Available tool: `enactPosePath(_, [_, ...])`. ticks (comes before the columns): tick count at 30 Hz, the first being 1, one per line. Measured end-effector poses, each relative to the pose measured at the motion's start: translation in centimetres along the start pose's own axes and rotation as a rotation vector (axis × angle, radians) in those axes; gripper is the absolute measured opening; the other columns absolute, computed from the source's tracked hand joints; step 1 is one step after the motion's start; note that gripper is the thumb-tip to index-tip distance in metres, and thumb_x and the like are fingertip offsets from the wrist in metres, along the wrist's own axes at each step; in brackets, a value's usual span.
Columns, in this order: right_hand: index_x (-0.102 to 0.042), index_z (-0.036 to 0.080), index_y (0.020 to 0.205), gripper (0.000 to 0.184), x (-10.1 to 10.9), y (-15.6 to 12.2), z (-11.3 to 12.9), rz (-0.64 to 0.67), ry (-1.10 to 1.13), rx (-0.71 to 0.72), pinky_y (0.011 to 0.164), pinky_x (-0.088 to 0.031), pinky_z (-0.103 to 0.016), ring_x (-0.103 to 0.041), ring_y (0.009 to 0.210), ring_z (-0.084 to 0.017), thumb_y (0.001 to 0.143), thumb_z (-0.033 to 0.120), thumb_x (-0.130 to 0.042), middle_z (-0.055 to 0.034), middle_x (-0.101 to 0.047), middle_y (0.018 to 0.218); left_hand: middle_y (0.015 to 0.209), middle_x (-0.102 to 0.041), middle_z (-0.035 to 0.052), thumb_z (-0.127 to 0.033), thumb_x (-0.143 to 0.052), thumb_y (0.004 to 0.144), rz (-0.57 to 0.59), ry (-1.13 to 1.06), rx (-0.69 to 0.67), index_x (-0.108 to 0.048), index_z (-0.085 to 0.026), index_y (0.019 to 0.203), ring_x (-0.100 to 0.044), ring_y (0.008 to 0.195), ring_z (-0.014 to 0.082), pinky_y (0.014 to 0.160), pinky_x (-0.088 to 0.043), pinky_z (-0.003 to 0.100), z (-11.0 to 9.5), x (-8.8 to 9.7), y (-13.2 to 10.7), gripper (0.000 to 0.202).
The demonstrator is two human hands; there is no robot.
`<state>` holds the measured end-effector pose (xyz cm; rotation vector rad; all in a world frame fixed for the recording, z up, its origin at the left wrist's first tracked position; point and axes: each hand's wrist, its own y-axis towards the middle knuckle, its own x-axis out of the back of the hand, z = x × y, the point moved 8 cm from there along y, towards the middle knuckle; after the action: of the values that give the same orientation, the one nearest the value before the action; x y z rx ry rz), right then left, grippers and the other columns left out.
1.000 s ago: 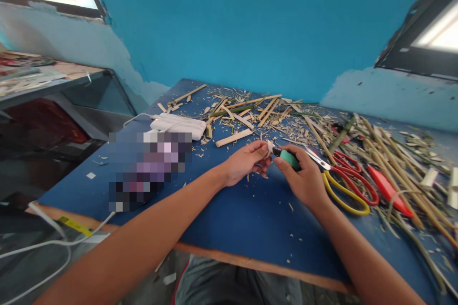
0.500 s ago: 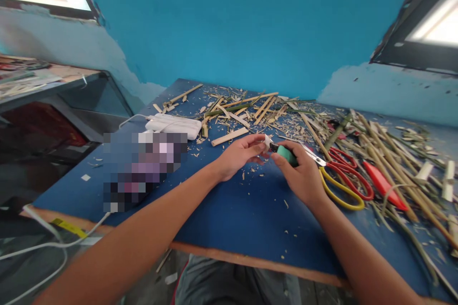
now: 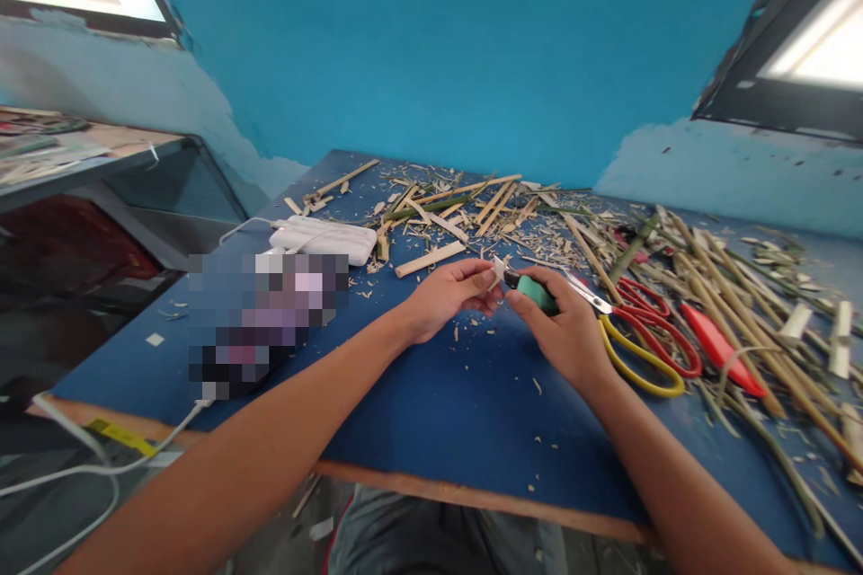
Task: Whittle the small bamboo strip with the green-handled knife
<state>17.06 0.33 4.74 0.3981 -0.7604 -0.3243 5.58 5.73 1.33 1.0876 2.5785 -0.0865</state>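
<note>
While your right hand [image 3: 567, 323] is wrapping around the green-handled tool [image 3: 535, 295], your left hand [image 3: 446, 295] is pinching a small pale piece [image 3: 499, 271] near the tool's dark end. Both things are sitting between your hands, over the surface [image 3: 431, 404]. The tool is pointing left and slightly away from you, its long axis running roughly crosswise, from right palm toward left fingertips. The piece is showing too small to call its long axis; can't tell if the tool is touching it. My judgement: you should be making short, light strokes, bracing with the right thumb and tucking the left fingertips out of line, since the tool is aiming at them. Farther out, a pale strip [image 3: 431, 259] is lying beyond your left hand; scissors [image 3: 600, 304] are lying just beside your right, handles trailing rightward.
</note>
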Motion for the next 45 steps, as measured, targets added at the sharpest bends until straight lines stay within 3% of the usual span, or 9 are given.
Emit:
enactPosePath(23, [-0.059, 0.023, 0.100, 0.038, -0.2, 0.0, -0.8, 0.012, -0.032, -0.046, 0.081, -0.043, -0.036, -0.057, 0.090, -0.022, 0.073, 0.050, -0.057, -0.0048, -0.064, 0.099, 0.072, -0.058, 0.0016, -0.045, -0.058, 0.075, -0.008, 0.141, 0.042, -0.055, -0.014, 0.081, -0.051, 0.059, 0.0088, 0.060, -0.042, 0.025, 0.6, 0.3, 0.1, 0.031])
enactPosePath(40, [-0.060, 0.023, 0.099, 0.037, -0.1, 0.0, -1.0, 0.032, -0.019, -0.066, 0.083, -0.042, -0.035, -0.057, 0.092, -0.022, 0.072, 0.049, -0.058, -0.0043, -0.064, 0.100, 0.075, -0.057, 0.0022, -0.044, -0.057, 0.076, -0.035, 0.041, 0.030, -0.054, -0.015, 0.087, -0.054, 0.062, 0.0102, 0.060, -0.044, 0.025, 0.7, 0.7, 0.1, 0.032])
enactPosePath(42, [-0.060, 0.023, 0.098, 0.037, -0.1, 0.0, -1.0, 0.042, -0.022, -0.070, 0.082, -0.043, -0.036, -0.058, 0.091, -0.022, 0.072, 0.050, -0.058, -0.0042, -0.064, 0.099, 0.076, -0.057, 0.0025, -0.044, -0.054, 0.078, -0.046, 0.124, 0.025, -0.055, -0.015, 0.087, -0.054, 0.063, 0.0103, 0.060, -0.044, 0.025, 0.6, 0.9, 0.1, 0.031])
enactPosePath(45, [-0.060, 0.024, 0.099, 0.037, -0.2, 0.0, -0.9, 0.063, -0.040, -0.074, 0.082, -0.043, -0.036, -0.058, 0.091, -0.023, 0.072, 0.050, -0.058, -0.0040, -0.064, 0.100, 0.078, -0.060, 0.0026, -0.043, -0.049, 0.081, -0.108, 0.487, -0.019, -0.059, -0.016, 0.093, -0.053, 0.064, 0.0110, 0.062, -0.043, 0.025, -0.5, 1.5, 0.1, 0.031])
